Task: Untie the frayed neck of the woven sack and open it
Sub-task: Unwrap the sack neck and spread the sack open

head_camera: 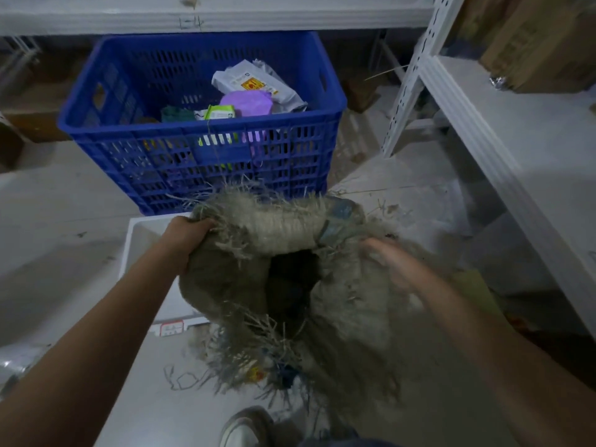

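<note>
Woven sack (290,285) held up above the pale floor (64,204), just in front of the blue crate (200,124) and nearer the camera than it. Mouth already gaping: dark hollow at the centre of the sack, frayed rim (258,221) splayed around it, strands hanging loose below. No knot or tie visible at the neck, so untying judged done or nearly done; left to do, apparently, only spreading the mouth wider. Left hand (190,240) closed tight on the rim at the sack's left side, fingers curled into the fabric. Right hand (393,266) at the sack's right side, blurred by motion; fingers seem spread and partly open against the weave, though real grip or mere touch impossible to tell. Contents of the sack too dark to make out. Behind the sack, the crate standing on the floor with 1 white printed pouch, 1 purple packet and smaller green items inside. Left of the sack and partly under it, a white tray or lid (142,240). Right of the sack, white metal shelving (483,124) with cardboard boxes (532,43) on it. Below the sack, toe of 1 shoe (245,427). Floor dusty, littered with loose fibres near the sack; light dim
</note>
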The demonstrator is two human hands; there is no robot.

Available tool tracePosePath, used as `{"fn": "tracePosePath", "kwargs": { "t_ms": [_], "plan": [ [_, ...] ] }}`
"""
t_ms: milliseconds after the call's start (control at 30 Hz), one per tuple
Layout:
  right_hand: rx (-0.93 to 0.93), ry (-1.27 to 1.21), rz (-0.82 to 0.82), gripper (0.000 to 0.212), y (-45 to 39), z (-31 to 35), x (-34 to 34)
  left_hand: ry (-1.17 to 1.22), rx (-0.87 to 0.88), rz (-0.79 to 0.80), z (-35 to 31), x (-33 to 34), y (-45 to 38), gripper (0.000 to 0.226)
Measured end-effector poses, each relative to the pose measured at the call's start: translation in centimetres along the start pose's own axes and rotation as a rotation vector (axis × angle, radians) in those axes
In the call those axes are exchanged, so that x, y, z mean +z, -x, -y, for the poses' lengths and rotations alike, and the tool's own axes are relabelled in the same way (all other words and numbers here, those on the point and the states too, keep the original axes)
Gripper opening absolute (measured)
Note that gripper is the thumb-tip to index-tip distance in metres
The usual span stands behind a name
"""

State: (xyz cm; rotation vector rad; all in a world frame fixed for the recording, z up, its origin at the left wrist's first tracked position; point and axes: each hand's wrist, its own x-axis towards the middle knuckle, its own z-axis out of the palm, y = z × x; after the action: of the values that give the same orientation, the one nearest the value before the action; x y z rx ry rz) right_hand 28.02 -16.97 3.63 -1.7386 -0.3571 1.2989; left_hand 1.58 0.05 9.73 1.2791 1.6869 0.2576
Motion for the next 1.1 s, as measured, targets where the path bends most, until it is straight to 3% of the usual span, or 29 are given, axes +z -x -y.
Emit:
{"fn": "tracePosePath", "kwargs": {
  "t_ms": [67,167,233,300,367,400,433,500,567,633,700,767,800,833,900,967,1000,1100],
  "plan": [
    [0.164,-0.067,0.093,0.024,0.0,1.6,-1.9,-0.135,-0.020,0.034,0.2,-0.6,-0.6,0.048],
    [0.366,0.202,0.104,0.026,-1.0,2.8,-3.5,-0.372,-0.048,0.023,-0.3,-0.9,-1.4,0.057],
    [0.450,0.396,0.104,0.054,-1.8,3.1,-3.6,-0.445,0.026,-0.060,-1.0,-0.5,-1.7,0.067],
    [0.454,0.447,0.089,0.085,-3.1,3.1,-3.6,-0.516,0.279,-0.270,-1.4,1.0,-0.5,0.071],
    [0.450,0.418,0.071,0.087,-3.8,3.0,-3.1,-0.678,0.787,-0.453,-1.1,4.4,2.3,0.072],
    [0.467,0.416,0.079,0.088,-4.0,3.1,-2.9,-0.849,1.024,-0.401,-0.5,6.5,3.7,0.083],
    [0.475,0.433,0.091,0.091,-4.1,3.2,-2.9,-1.067,1.137,-0.270,0.5,8.5,4.6,0.096],
    [0.468,0.496,0.098,0.099,-4.3,3.3,-3.1,-1.377,1.056,-0.118,2.5,10.9,3.7,0.103],
    [0.463,0.519,0.088,0.098,-4.1,4.0,-3.5,-1.306,0.857,-0.122,3.2,11.3,1.6,0.081],
    [0.383,0.482,0.031,0.066,-3.2,4.9,-3.5,-1.176,0.752,-0.097,3.1,10.9,0.8,0.048],
    [0.107,0.608,-0.256,0.052,-2.8,5.5,-3.6,-1.029,0.791,-0.142,3.1,10.6,0.6,0.032],
    [-0.330,0.832,-0.641,0.053,-0.3,5.7,-2.7,-0.897,0.777,-0.153,2.7,10.2,0.9,0.026],
    [-0.445,0.911,-0.742,0.054,2.1,5.6,-1.1,-0.849,0.766,-0.161,2.4,10.1,0.9,0.026],
    [-0.424,1.009,-0.732,0.061,4.5,4.9,0.6,-0.814,0.759,-0.178,2.1,9.9,0.9,0.027],
    [-0.137,1.097,-0.487,0.081,8.3,0.8,4.0,-0.794,0.759,-0.199,1.7,9.8,0.9,0.027],
    [0.169,0.894,-0.201,0.095,9.5,-4.1,6.4,-0.771,0.765,-0.201,1.6,9.7,1.1,0.025],
    [0.232,0.822,-0.135,0.102,9.0,-6.2,7.1,-0.757,0.766,-0.197,1.5,9.6,1.3,0.025],
    [0.289,0.704,-0.154,0.113,5.8,-9.8,8.1,-0.698,0.746,-0.188,1.1,9.4,1.6,0.022]
  ]
}}
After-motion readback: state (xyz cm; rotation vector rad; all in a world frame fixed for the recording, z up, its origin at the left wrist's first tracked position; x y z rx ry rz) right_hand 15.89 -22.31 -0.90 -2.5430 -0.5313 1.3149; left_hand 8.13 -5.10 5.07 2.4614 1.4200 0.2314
